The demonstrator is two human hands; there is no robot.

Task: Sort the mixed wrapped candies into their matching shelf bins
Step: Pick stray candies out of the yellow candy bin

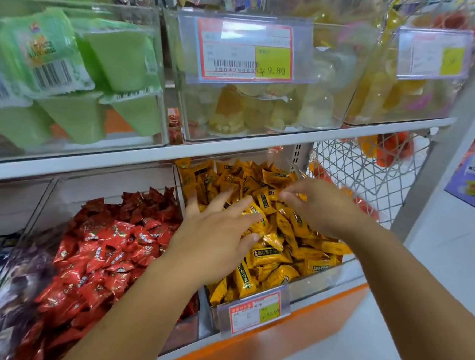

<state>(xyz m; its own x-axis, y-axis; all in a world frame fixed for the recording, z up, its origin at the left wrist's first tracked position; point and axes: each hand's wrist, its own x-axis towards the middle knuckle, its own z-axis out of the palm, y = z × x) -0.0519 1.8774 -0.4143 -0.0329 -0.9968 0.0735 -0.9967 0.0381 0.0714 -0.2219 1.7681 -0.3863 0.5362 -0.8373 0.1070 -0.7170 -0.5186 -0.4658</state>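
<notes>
Fingers [244, 208] of left hand [216, 234] lying spread over yellow candies [270, 257] in clear bin [316, 282]; right hand [315, 204] fingers curling at pile, pinch unclear. Risk: sweeping motion pushing yellow pieces into adjacent red candies [110, 244].

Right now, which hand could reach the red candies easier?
Probably the left hand: it lies over the yellow candies, just beside the red candies. The right hand is farther off.
</notes>
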